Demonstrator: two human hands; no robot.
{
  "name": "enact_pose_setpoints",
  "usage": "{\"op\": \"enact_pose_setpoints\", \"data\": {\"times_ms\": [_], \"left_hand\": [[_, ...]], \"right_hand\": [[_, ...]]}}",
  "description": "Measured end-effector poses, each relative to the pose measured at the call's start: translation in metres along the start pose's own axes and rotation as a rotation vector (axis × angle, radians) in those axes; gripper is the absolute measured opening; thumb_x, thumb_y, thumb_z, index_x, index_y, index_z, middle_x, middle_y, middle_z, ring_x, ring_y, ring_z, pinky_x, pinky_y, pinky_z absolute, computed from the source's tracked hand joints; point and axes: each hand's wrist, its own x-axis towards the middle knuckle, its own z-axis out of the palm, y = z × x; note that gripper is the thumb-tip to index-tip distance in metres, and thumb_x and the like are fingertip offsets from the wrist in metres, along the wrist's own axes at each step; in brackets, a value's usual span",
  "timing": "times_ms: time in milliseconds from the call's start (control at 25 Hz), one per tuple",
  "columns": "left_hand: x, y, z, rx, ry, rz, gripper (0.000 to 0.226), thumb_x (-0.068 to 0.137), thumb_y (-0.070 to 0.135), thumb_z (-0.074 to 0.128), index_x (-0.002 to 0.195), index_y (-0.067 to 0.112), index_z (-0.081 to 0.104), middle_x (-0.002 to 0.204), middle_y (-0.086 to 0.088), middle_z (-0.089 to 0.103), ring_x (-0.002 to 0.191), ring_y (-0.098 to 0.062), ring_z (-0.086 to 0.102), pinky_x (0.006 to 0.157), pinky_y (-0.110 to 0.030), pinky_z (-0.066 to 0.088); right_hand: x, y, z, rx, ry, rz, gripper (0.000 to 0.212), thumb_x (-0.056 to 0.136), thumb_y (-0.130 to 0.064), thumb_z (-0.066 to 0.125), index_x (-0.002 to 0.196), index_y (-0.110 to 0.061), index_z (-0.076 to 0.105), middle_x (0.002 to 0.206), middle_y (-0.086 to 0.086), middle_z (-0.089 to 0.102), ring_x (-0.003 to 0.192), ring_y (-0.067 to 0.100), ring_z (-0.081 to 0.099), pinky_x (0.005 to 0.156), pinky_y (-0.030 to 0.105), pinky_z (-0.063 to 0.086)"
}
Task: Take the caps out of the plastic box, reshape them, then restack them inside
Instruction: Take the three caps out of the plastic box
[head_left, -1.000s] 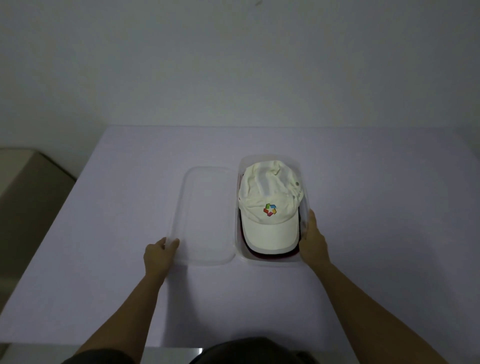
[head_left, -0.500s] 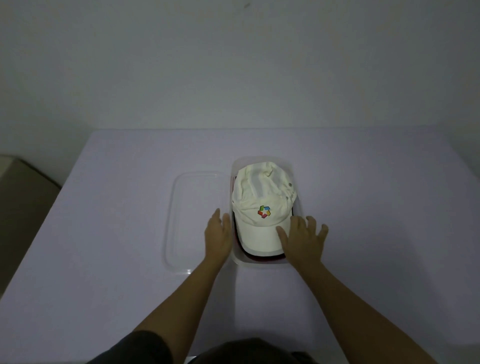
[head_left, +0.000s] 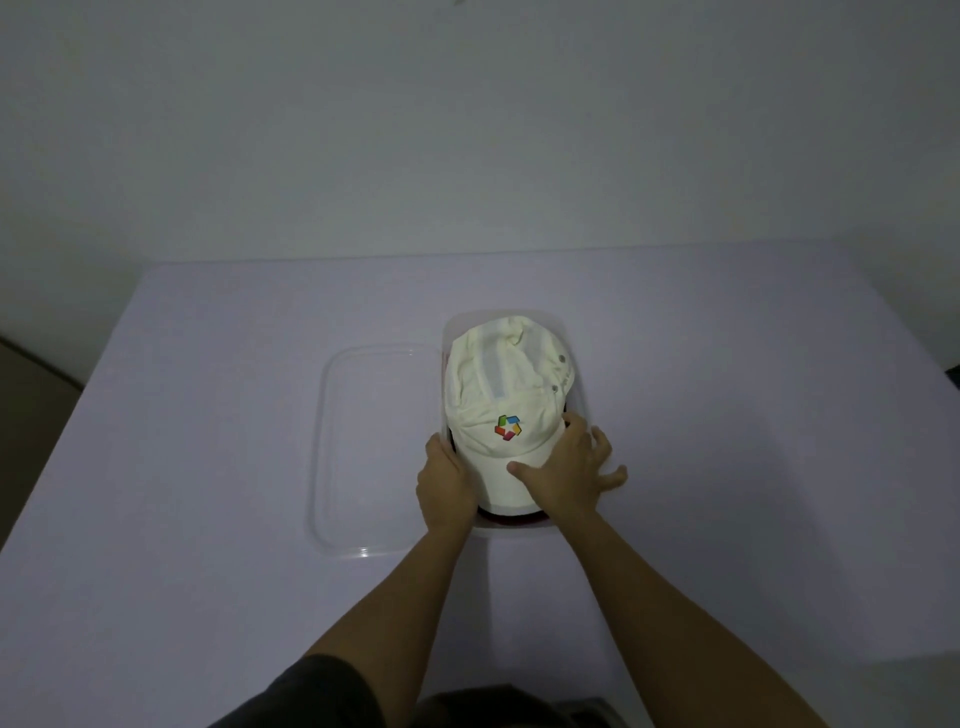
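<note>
1. Head view: pale table fills most of the shot; the clear lid lies flat on it, just left of the plastic box.
2. The box holds the stack; cream cap with a colourful logo on top, dark caps peeking out under its brim.
3. Left hand presses the brim's left edge; right hand lies spread over the right side, thumb on the brim; neither looks clamped shut.
</note>
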Motion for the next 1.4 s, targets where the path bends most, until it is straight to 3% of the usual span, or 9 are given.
{"op": "enact_pose_setpoints", "data": {"times_ms": [120,280,440,600,760,840,1080,1240,1400], "left_hand": [[0.001,0.001,0.0,0.002,0.024,0.007,0.03,0.101,0.023,0.027,0.105,0.004,0.049,0.096,-0.017,0.064,0.076,-0.024,0.052,0.069,-0.03,0.039],[-0.001,0.002,-0.001,-0.018,0.035,0.015,0.036,0.102,0.027,0.025,0.11,0.003,0.05,0.096,-0.017,0.064,0.089,-0.033,0.06,0.072,-0.03,0.039],[-0.003,0.003,0.0,-0.031,0.04,0.019,0.04,0.102,0.03,0.024,0.116,0.004,0.05,0.102,-0.018,0.065,0.096,-0.036,0.061,0.077,-0.033,0.042],[-0.004,0.003,0.001,-0.026,0.053,0.015,0.038,0.102,0.029,0.025,0.111,0.004,0.051,0.101,-0.019,0.065,0.093,-0.035,0.06,0.074,-0.031,0.038],[-0.004,0.003,0.002,0.01,0.078,0.048,0.032,0.101,0.019,0.028,0.108,0.0,0.052,0.097,-0.022,0.064,0.086,-0.032,0.059,0.071,-0.032,0.038],[-0.003,0.001,0.004,0.005,0.089,0.055,0.034,0.101,0.019,0.028,0.113,0.0,0.053,0.104,-0.022,0.065,0.094,-0.036,0.061,0.078,-0.037,0.043],[0.005,-0.007,0.012,0.05,0.116,0.074,0.038,0.101,0.024,0.028,0.122,0.002,0.051,0.118,-0.021,0.063,0.104,-0.037,0.061,0.091,-0.044,0.045],[0.009,-0.011,0.016,0.037,0.116,0.058,0.039,0.101,0.026,0.027,0.125,0.005,0.049,0.124,-0.017,0.061,0.109,-0.032,0.061,0.098,-0.045,0.045],[0.009,-0.013,0.018,0.007,0.112,0.05,0.039,0.101,0.027,0.028,0.127,0.006,0.048,0.126,-0.017,0.06,0.111,-0.029,0.06,0.098,-0.05,0.046]], "right_hand": [[-0.007,-0.001,0.001,0.075,0.088,-0.062,0.095,0.053,-0.036,0.086,0.131,-0.019,0.034,0.137,0.002,0.042,0.137,0.026,0.024,0.111,0.054,0.008],[-0.014,0.004,0.0,0.28,0.134,-0.187,0.1,0.045,-0.027,0.091,0.129,-0.014,0.039,0.126,0.005,0.049,0.119,0.026,0.046,0.105,0.041,0.033],[-0.012,0.004,-0.003,0.422,0.004,-0.176,0.125,0.039,-0.023,0.093,0.141,-0.018,0.022,0.133,0.002,0.033,0.121,0.012,0.031,0.1,0.029,0.033],[-0.003,0.003,-0.012,0.633,-0.276,-0.135,0.096,0.056,-0.013,0.087,0.137,-0.018,0.035,0.13,-0.001,0.051,0.123,0.019,0.047,0.101,0.036,0.042],[0.025,0.003,-0.056,0.874,-0.291,-0.152,0.086,0.057,-0.006,0.084,0.132,-0.016,0.042,0.124,-0.002,0.057,0.113,0.016,0.055,0.092,0.033,0.049],[0.052,0.011,-0.091,0.994,-0.264,-0.2,0.086,0.053,-0.008,0.081,0.129,-0.016,0.042,0.12,-0.005,0.058,0.107,0.012,0.058,0.085,0.026,0.052],[0.164,0.067,-0.144,0.991,-0.23,-0.099,0.088,0.052,-0.007,0.078,0.131,-0.016,0.041,0.126,0.003,0.057,0.112,0.023,0.057,0.088,0.037,0.051],[0.213,0.098,-0.131,0.876,-0.327,-0.018,0.068,0.067,0.005,0.074,0.126,-0.016,0.046,0.116,-0.001,0.06,0.111,0.024,0.057,0.082,0.03,0.048],[0.25,0.113,-0.111,0.708,-0.36,0.04,0.079,0.069,-0.006,0.078,0.138,-0.013,0.039,0.133,0.007,0.053,0.124,0.027,0.049,0.101,0.041,0.043]]}}
